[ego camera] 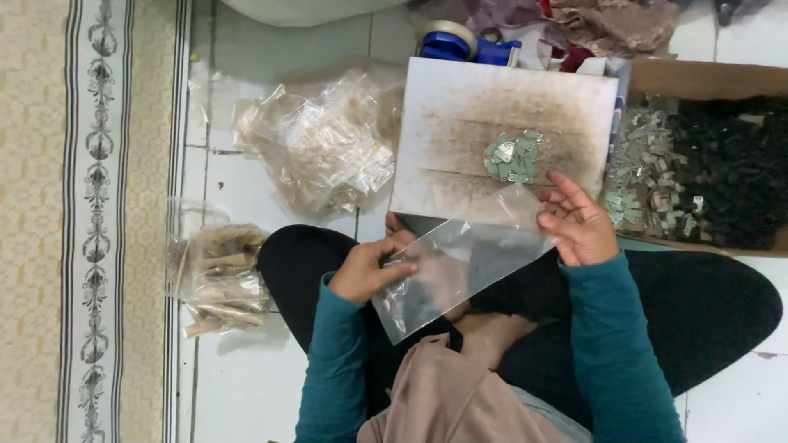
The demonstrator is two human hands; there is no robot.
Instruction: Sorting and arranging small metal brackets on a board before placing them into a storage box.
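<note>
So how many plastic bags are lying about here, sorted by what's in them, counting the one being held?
Empty clear bag, held by both the left hand and right hand: 1
Bag of wooden sticks: 1
Heap of small filled bags: too jumbled to count
Total countable: 2

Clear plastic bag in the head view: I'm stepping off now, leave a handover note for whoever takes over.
Left hand: pinches the near edge of the clear plastic bag.
Right hand: holds its far corner, fingers spread.
Bag: over the lap, looks empty.
Small pile of metal pieces lies on the stained white board; more fill the cardboard box at right.
Done: filled bags lie at left.
Left: nothing bagged from the pile yet.
</note>
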